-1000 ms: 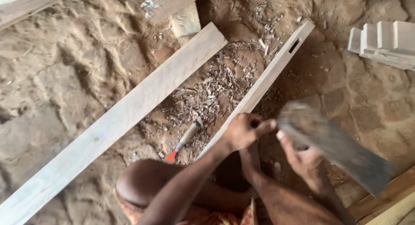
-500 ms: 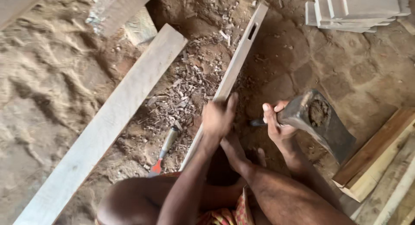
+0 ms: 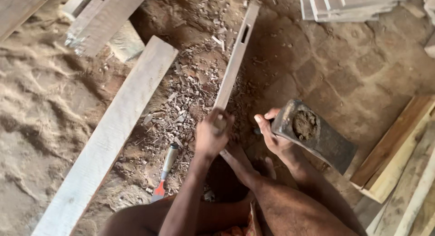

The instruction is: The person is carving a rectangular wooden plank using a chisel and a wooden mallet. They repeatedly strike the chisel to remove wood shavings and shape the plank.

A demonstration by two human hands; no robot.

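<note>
head view:
left hand: fingers curled shut around something upright pressed on the narrow wooden rail; what's inside the fist is hidden, can't tell what it is.
right hand: fingers clamped on the handle just below the axe head; head raised right of the fingers, tilted, socket packed with dirt facing the camera.
rail: runs from under the left fingers up and away, one rectangular slot cut near its far end.
chisel: on the ground left of and below the left fingers, untouched, red at the handle end.
wood chips: scattered between rail and wide plank, left of the left fingers.
plank stack: pale, far beyond the right fingers.
boards: right of the axe head, at the frame edge.
labels/signs: cannot tell, no package or sign readable.
</note>
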